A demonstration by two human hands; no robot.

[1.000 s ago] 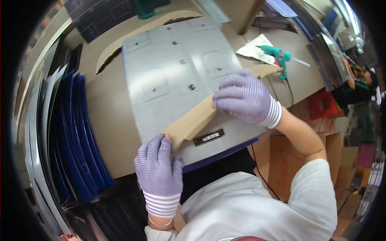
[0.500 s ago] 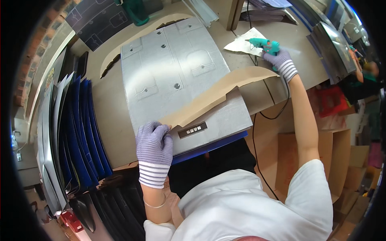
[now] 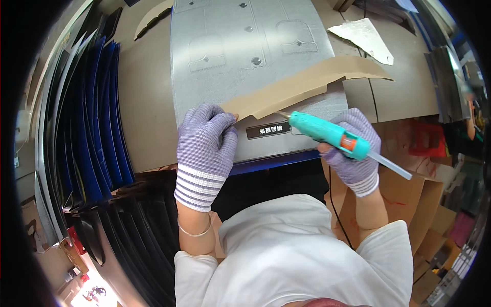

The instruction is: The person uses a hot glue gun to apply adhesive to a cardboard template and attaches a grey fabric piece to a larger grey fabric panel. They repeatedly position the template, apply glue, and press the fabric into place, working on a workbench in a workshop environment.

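My right hand (image 3: 353, 146), in a purple knit glove, is closed round a teal hot glue gun (image 3: 319, 132). A clear glue stick (image 3: 391, 166) juts from its back end. The nozzle is at the near edge of a curved tan cardboard strip (image 3: 291, 87); I cannot tell whether they touch. My left hand (image 3: 207, 133), gloved alike, pinches the strip's left end. Under the strip lies a silver-grey panel (image 3: 235, 61) embossed with pocket outlines and studs. A small black label (image 3: 267, 129) sits near its front edge.
Blue and black folded sheets (image 3: 94, 123) stand in a row at the left. A crumpled white paper (image 3: 363, 38) lies on the table (image 3: 146, 92) at the back right. Cardboard boxes (image 3: 404, 204) are below on the right, near a red crate (image 3: 427, 135). A black cord (image 3: 335, 204) hangs beside me.
My right hand has brought the glue gun from the white paper at the back right to the strip's near edge. My left hand still pinches the strip. The whole view has shifted.
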